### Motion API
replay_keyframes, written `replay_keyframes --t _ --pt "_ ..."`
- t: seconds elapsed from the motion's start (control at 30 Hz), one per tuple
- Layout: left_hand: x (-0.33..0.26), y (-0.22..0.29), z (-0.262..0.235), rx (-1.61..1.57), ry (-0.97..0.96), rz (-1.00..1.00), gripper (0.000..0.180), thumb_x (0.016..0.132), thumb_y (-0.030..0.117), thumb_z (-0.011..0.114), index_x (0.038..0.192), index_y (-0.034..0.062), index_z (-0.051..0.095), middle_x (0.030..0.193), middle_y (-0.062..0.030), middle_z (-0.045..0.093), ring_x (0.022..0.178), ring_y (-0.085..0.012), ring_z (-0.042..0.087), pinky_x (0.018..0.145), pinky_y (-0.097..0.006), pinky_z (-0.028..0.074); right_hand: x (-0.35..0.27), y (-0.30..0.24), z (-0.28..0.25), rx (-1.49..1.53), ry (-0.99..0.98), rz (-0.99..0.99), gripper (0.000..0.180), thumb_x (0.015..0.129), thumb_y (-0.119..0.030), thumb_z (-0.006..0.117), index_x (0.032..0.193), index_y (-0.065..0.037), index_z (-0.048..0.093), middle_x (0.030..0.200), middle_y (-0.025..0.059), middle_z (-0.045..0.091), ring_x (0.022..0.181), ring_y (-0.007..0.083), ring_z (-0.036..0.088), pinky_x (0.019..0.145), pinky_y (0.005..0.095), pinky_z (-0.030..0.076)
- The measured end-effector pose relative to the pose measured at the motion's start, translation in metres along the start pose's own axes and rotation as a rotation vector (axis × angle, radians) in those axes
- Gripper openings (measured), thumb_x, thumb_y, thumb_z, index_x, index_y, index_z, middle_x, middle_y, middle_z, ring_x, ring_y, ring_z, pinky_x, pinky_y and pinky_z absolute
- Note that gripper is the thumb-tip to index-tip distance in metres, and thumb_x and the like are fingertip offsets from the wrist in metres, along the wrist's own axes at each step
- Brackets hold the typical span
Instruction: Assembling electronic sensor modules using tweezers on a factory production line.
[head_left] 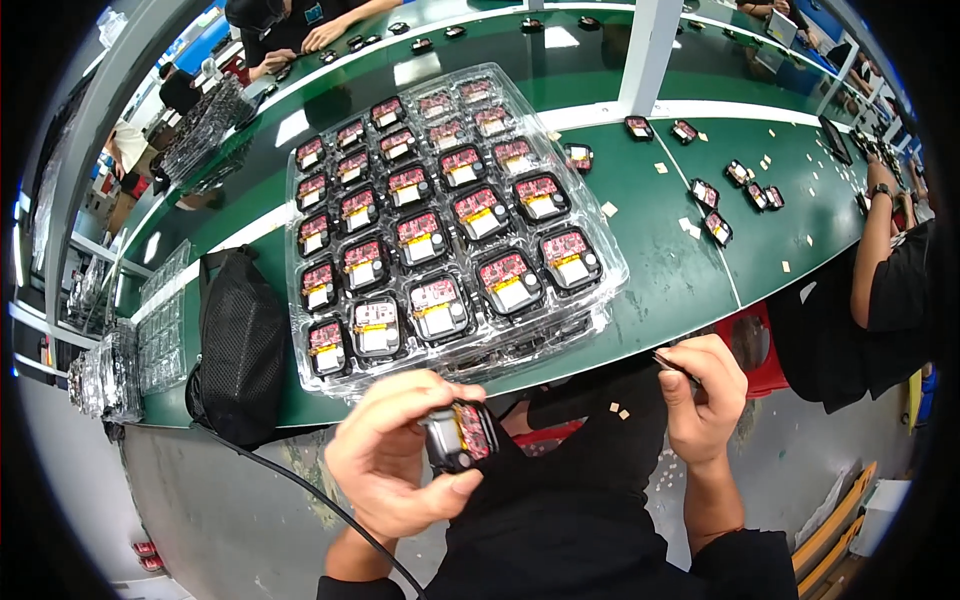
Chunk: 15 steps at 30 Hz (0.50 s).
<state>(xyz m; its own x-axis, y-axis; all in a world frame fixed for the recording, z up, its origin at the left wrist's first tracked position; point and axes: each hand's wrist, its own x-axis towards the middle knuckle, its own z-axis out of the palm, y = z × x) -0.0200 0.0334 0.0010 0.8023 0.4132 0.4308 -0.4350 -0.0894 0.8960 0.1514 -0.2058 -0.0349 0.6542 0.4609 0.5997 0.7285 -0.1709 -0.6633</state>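
Black shirt (pixel 555 545) of the wearer, lower centre, nearest the camera. Black cable (pixel 310 488), curving from beside the bag down across the left forearm.

Left hand (pixel 385 460): grasping one electronic module (pixel 462 436) between the thumb below and the fingers above. Module: black casing, red circuit board, yellow strip and silvery block exposed; held tilted, in front of the near edge of the tray, raised clear of the table.

Right hand (pixel 705 395): thumb and forefinger pinching a thin dark piece (pixel 676 366), seen nearly edge-on, its kind too small to tell; position just off the table edge, well apart from the left hand.

Clear plastic tray (pixel 615 278): five rows of five similar modules, boards upward, each in its own pocket; further layers showing beneath the near edge.

Green-topped table (pixel 660 280): bearing the tray; to its right, loose modules, several in a cluster, with cream paper squares (pixel 609 209) scattered among them. Two more squares on the wearer's dark trousers.

Black mesh bag (pixel 240 340): left of the tray, near the table edge. Stack of clear trays (pixel 105 380): far left.

Red stool (pixel 768 375): beneath the table edge, right. Co-worker's forearm (pixel 868 245): right, dark wristwatch (pixel 880 189) at the wrist. Second co-worker (pixel 285 30): across the table, hands near further modules.
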Motion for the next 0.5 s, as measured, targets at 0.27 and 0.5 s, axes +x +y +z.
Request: replay_keyframes --t 0.27,0.5 --pt "0.144 0.034 -0.019 0.504 0.019 0.098 0.039 0.080 -0.002 0.082 0.114 -0.0002 0.063 0.109 -0.0076 0.065 0.102 -0.0165 0.068 0.092 -0.031 0.055 -0.001 0.000 -0.005 0.009 0.072 -0.007 0.016 0.090 -0.007 0.076 0.101 0.003 0.072 0.089 0.0134 0.068 0.071 0.0198 0.064 0.061 0.0273 0.049" --pt "0.253 -0.031 -0.035 0.986 -0.111 0.095 0.024 0.080 0.004 0.082 0.089 -0.0027 0.061 0.077 -0.0064 0.068 0.076 -0.0118 0.065 0.070 -0.030 0.052 0.012 0.026 -0.017 -0.192 0.215 0.148 0.010 0.091 0.003 0.068 0.101 0.005 0.069 0.088 0.0108 0.064 0.063 0.0146 0.055 0.056 0.0275 0.043"
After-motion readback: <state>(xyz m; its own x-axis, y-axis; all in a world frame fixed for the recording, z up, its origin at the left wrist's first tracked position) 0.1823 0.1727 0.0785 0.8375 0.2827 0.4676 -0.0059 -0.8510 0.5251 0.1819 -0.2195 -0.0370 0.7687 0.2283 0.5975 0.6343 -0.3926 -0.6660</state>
